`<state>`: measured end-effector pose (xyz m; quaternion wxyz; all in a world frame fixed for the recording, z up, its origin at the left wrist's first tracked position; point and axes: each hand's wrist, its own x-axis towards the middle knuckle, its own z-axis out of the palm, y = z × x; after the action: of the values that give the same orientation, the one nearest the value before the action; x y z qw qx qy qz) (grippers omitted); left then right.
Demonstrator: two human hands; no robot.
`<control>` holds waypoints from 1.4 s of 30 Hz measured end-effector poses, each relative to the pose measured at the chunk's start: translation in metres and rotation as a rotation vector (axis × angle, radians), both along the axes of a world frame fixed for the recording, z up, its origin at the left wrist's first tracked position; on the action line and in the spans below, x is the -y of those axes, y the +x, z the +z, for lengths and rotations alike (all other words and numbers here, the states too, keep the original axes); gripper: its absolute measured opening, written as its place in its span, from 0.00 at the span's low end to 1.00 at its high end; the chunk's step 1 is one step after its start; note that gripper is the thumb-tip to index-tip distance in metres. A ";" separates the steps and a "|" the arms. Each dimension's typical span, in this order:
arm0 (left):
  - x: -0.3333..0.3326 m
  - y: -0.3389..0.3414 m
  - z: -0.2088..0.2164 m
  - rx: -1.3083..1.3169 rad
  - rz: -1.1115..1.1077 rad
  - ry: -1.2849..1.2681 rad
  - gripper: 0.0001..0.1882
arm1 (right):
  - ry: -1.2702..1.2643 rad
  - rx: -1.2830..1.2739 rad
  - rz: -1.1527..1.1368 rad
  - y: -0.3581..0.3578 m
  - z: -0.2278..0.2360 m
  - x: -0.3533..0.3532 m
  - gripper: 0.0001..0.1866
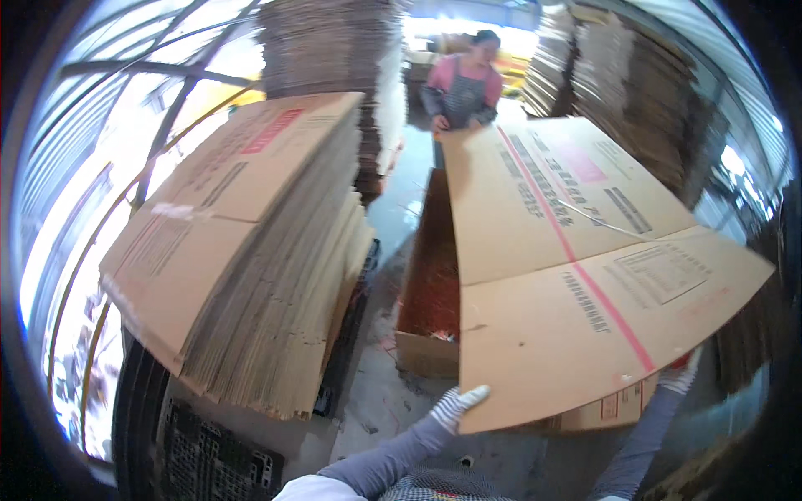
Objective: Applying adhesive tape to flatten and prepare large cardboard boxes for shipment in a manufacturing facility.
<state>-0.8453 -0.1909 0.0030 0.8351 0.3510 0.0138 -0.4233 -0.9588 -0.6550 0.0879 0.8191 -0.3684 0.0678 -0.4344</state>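
A large flattened cardboard box [551, 301], brown with a long pink-red stripe and dark printing, slants away from me on the right. My left hand [458, 407], in a striped white glove, grips its near left edge, thumb on top and fingers under it. At the near right edge my right hand [681, 376] holds the same sheet; its fingers are mostly hidden by the cardboard. A co-worker [464, 88] in a pink top and dark apron stands at the far end, hands by the sheet's far edge. A thin white strap [597, 219] lies across the sheet.
To the left, a tall stack of flattened boxes [251, 242] leans over black plastic pallets [209, 451]. Under the sheet stands an open carton [426, 351] with reddish scraps inside. More cardboard stacks [326, 75] rise behind, and another [635, 92] at the back right. Grey floor [368, 392] runs between.
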 end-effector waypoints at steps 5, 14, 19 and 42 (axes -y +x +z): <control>-0.018 -0.069 -0.043 -0.093 0.051 -0.212 0.26 | -0.145 0.072 -0.193 0.020 0.086 -0.126 0.33; 0.036 0.001 0.049 0.969 0.384 0.030 0.48 | -0.552 0.294 -0.052 0.115 0.229 -0.265 0.31; -0.017 -0.006 0.113 0.833 0.347 -0.555 0.38 | -0.410 0.154 0.573 0.130 0.174 -0.304 0.30; 0.076 0.026 -0.280 -0.187 -0.560 1.016 0.21 | 0.167 -0.753 0.495 -0.053 -0.145 -0.075 0.26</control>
<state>-0.8190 -0.2673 -0.2765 0.4140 0.6587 0.1951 -0.5972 -1.0120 -0.5805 -0.0572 0.8435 -0.4386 0.3054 -0.0543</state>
